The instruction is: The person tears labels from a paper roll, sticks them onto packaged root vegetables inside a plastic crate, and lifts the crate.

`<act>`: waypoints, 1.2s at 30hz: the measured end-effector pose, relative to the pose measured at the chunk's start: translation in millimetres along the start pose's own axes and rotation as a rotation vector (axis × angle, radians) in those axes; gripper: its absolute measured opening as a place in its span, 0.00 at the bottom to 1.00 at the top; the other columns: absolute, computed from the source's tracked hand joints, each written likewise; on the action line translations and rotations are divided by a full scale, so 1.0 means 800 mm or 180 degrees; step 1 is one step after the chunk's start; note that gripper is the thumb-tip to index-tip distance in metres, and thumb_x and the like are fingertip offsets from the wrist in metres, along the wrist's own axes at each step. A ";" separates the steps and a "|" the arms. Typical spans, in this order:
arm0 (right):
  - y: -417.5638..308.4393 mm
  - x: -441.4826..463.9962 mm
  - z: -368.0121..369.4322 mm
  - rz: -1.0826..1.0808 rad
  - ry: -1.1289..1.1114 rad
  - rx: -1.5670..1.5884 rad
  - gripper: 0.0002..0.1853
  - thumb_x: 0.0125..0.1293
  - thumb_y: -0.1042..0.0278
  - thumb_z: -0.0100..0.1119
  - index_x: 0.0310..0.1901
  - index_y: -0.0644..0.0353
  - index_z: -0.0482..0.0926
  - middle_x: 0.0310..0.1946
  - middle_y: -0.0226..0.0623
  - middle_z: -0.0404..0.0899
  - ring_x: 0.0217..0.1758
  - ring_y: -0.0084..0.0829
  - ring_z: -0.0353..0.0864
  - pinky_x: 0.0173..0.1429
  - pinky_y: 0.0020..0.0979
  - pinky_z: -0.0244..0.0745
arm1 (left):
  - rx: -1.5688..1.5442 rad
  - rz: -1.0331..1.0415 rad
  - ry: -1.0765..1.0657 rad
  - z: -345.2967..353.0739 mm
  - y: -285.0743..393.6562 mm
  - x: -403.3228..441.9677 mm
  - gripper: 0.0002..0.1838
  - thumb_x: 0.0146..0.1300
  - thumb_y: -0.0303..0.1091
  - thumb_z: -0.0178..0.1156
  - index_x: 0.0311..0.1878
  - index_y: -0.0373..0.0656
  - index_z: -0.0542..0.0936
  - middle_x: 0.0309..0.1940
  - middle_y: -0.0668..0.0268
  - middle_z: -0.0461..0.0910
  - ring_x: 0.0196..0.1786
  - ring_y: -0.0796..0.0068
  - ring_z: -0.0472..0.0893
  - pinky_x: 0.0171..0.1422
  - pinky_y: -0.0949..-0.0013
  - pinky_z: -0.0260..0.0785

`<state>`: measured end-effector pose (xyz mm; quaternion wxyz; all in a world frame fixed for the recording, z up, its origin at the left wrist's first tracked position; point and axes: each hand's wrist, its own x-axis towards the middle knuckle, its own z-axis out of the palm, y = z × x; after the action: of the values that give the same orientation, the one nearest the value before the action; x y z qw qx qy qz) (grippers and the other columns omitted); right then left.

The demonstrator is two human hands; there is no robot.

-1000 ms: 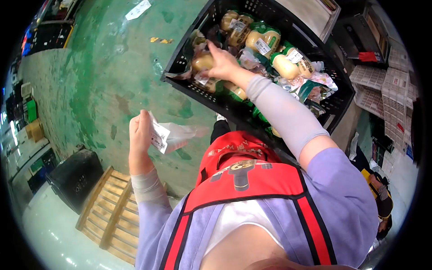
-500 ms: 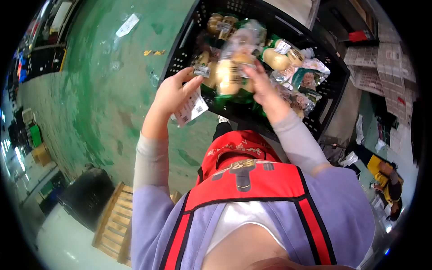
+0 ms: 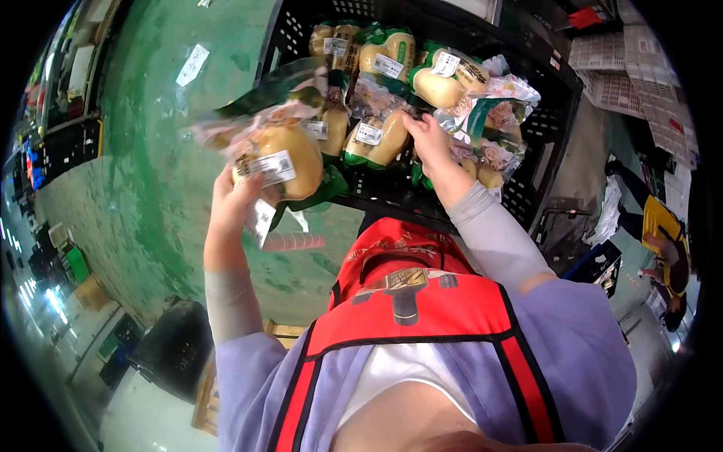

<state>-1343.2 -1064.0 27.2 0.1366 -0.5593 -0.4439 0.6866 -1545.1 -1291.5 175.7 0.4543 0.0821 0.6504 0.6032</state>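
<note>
My left hand is closed around a clear and green bag of lotus root with a white barcode label, held out left of the crate. A sheet of white labels hangs below that hand. My right hand is over the black crate, fingers apart, its fingertips at the right edge of another labelled lotus root bag. Whether they press on it I cannot tell. More bagged lotus root lies around it in the black crate, several bags bearing white labels.
Stacked pale plastic crates stand on the right. A person in a yellow vest is at the far right. The green floor has a white paper on it. A black bin and wooden pallet are lower left.
A lotus root bag that was blurred between my hands over the crate is now out to the left in my left hand. My right hand stays over the crate, off that bag.
</note>
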 end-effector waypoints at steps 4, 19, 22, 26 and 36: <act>0.038 0.007 0.022 0.1036 -0.0070 -0.0734 0.39 0.52 0.49 0.66 0.54 0.77 0.66 0.51 0.51 0.73 0.56 0.37 0.72 0.60 0.34 0.63 | -0.0205 0.0139 0.0178 -0.035 -0.006 -0.020 0.30 0.55 0.34 0.58 0.59 0.30 0.64 0.51 0.58 0.73 0.49 0.70 0.75 0.54 0.69 0.67; 0.070 0.009 0.037 0.0610 -0.1244 0.0384 0.23 0.61 0.61 0.60 0.55 0.62 0.68 0.48 0.35 0.75 0.48 0.28 0.75 0.53 0.31 0.70 | -0.0715 0.0093 0.0186 -0.041 -0.017 -0.050 0.36 0.53 0.31 0.58 0.65 0.33 0.56 0.55 0.57 0.70 0.55 0.66 0.74 0.60 0.65 0.65; 0.088 0.041 0.045 0.0296 -0.1383 0.0324 0.23 0.60 0.62 0.61 0.54 0.62 0.69 0.46 0.34 0.76 0.47 0.27 0.75 0.53 0.31 0.70 | -0.0734 0.0244 0.0057 -0.019 -0.007 -0.044 0.36 0.52 0.29 0.57 0.65 0.33 0.56 0.54 0.56 0.71 0.54 0.66 0.75 0.60 0.65 0.66; 0.120 0.050 0.039 0.0059 -0.1399 0.0236 0.24 0.58 0.59 0.62 0.53 0.61 0.70 0.44 0.33 0.77 0.46 0.26 0.75 0.52 0.29 0.69 | -0.0650 0.0119 0.0015 -0.011 -0.001 -0.042 0.36 0.51 0.28 0.56 0.65 0.33 0.57 0.54 0.56 0.71 0.54 0.66 0.75 0.59 0.65 0.66; 0.033 -0.009 0.010 -0.0820 -0.0677 -0.2652 0.36 0.54 0.44 0.60 0.56 0.66 0.67 0.50 0.57 0.72 0.54 0.49 0.73 0.57 0.38 0.67 | -0.0066 -0.0082 -0.0553 0.050 0.004 0.022 0.29 0.52 0.25 0.59 0.60 0.33 0.64 0.49 0.59 0.74 0.48 0.72 0.76 0.53 0.70 0.68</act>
<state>-1339.6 -1087.6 11.8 -0.0623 -0.4331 -0.7602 0.4803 -1528.7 -1250.8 175.3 0.5175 0.1209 0.6034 0.5945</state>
